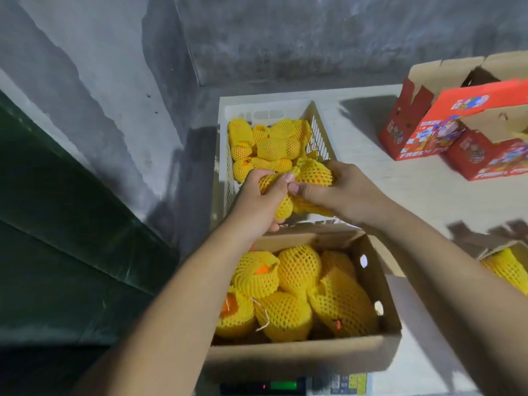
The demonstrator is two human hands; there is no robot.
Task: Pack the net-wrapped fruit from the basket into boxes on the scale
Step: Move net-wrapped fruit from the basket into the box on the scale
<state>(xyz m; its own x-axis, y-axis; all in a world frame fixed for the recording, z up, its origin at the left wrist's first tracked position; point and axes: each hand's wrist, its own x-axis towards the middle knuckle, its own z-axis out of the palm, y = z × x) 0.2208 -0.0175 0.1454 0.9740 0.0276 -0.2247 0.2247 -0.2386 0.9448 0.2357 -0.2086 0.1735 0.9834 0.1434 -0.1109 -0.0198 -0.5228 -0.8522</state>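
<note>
Your left hand (264, 195) and your right hand (337, 190) meet above the near end of the white plastic basket (320, 130), which stands at the far left corner of the pale worktop (414, 190). The grip of your left hand is closed, its fingers curled round a fruit wrapped in yellow foam net (281, 207), which hangs down between the two hands. The grip of your right hand is also closed, the fingers and thumb bent round a second yellow net-wrapped fruit (315, 172), just beside the first one; the two fruits touch each other at the place where your thumbs come together. More yellow net-wrapped fruits (271, 144) lie in the far half of the basket. Directly in front of you, touching the near end of the basket, an open brown cardboard box (371, 284) stands on the scale (283, 385), whose green display shows at the lower edge of the view. The box holds several yellow net-wrapped fruits (297, 298), and orange skin shows through some of the nets. At the far right edge of the worktop there are red printed cardboard boxes (445, 135) with open flaps. At the near right edge, another brown box (505, 267) with yellow-netted fruit inside is partly visible behind your right forearm.
</note>
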